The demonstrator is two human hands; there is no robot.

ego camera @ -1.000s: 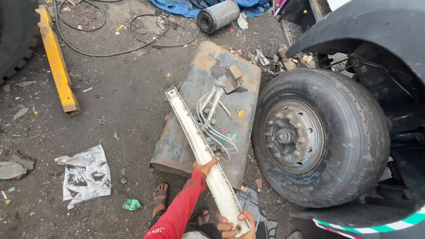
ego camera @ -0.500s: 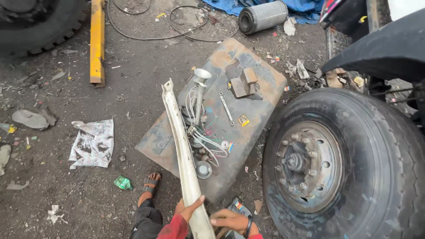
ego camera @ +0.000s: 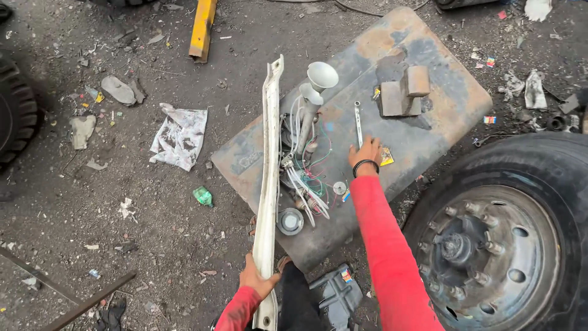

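Right hand (ego camera: 365,153) left white strip (ego camera: 267,184), reached wrench (ego camera: 358,122).

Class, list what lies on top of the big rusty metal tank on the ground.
On the rusty tank: a wrench under the right hand, two metal blocks, a white horn, tangled wires. The long white strip covers its left edge.

The truck wheel (ego camera: 499,245) is cut off by the right and bottom edges. A second tyre (ego camera: 15,113) shows only a sliver at the left edge. The white strip (ego camera: 268,190) runs off the bottom edge, its lower end unseen. The left hand (ego camera: 257,281) wraps it, palm hidden. The right hand (ego camera: 365,153) covers the spanner's (ego camera: 358,122) lower end. Small parts among the wires (ego camera: 306,178) are too small to identify.
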